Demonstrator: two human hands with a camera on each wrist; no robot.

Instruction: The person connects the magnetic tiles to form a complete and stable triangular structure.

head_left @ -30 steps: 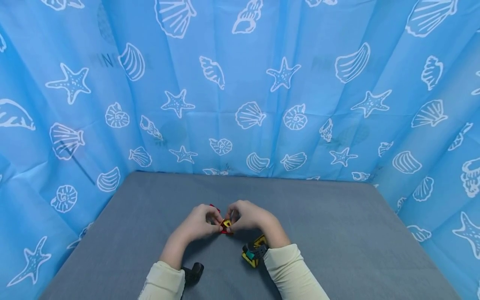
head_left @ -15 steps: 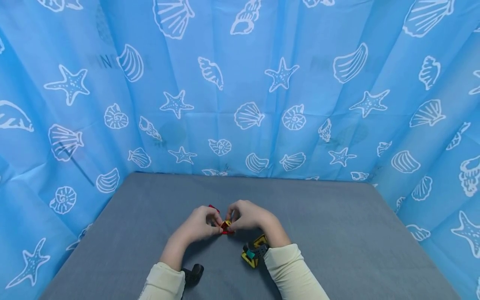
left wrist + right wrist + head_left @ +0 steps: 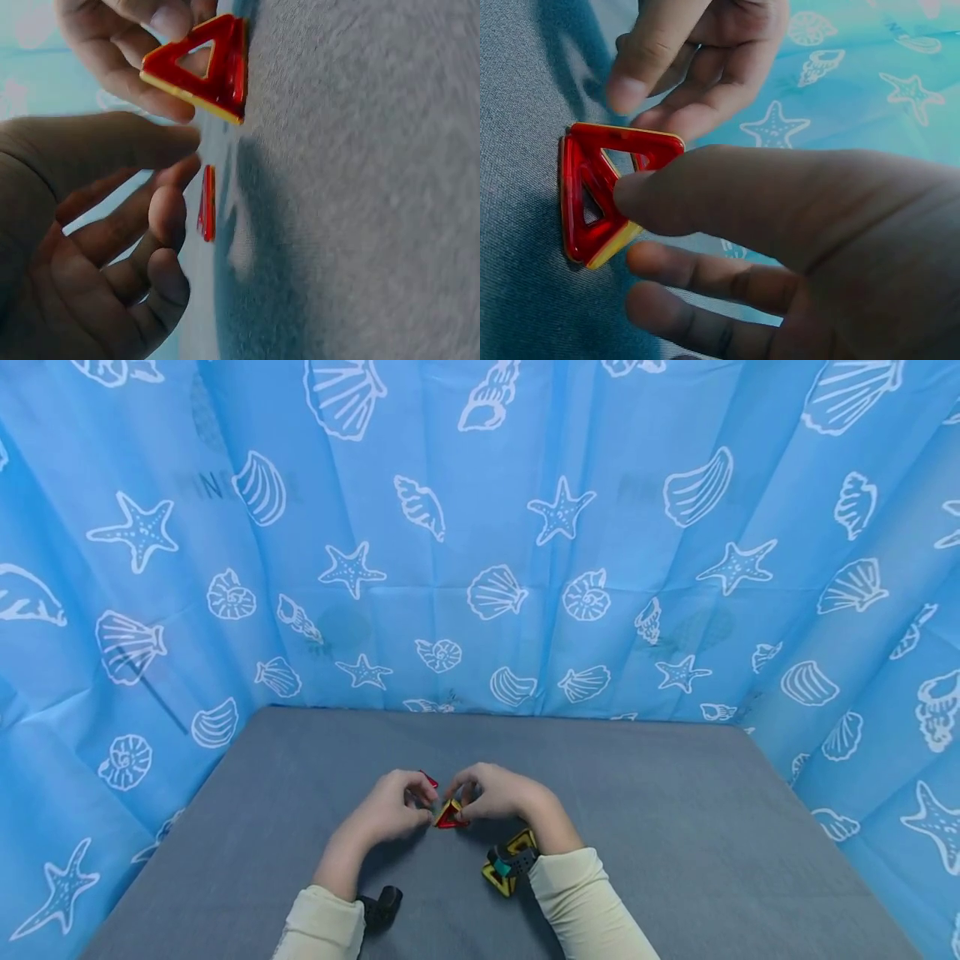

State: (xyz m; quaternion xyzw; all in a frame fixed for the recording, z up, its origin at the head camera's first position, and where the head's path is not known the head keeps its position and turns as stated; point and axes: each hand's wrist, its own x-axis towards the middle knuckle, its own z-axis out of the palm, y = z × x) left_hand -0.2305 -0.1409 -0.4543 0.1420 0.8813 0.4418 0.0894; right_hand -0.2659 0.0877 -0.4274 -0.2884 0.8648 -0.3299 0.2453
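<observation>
Red magnetic triangle tiles with yellow edges (image 3: 451,816) stand joined and leaning together on the grey surface between both hands. In the right wrist view, my right hand (image 3: 742,214) holds this small tile structure (image 3: 622,140), its thumb pressed on one tile and the other fingers around the far side. My left hand (image 3: 390,807) is just left of the structure and apart from it, with loosely bent fingers and nothing between them. Behind its fingertips lies another red tile (image 3: 208,204), flat on the surface and partly hidden by that hand in the head view.
Yellow triangle tiles (image 3: 497,882) lie beneath and beside the right wrist, partly covered by its black wrist camera (image 3: 512,862). Another black camera (image 3: 384,906) hangs at the left wrist. A blue shell-print curtain (image 3: 465,543) encloses the grey tabletop (image 3: 645,827) at the back and sides.
My left hand has let go of the joined tiles and drawn slightly left, showing more of them. My right hand stays on them, almost unmoved.
</observation>
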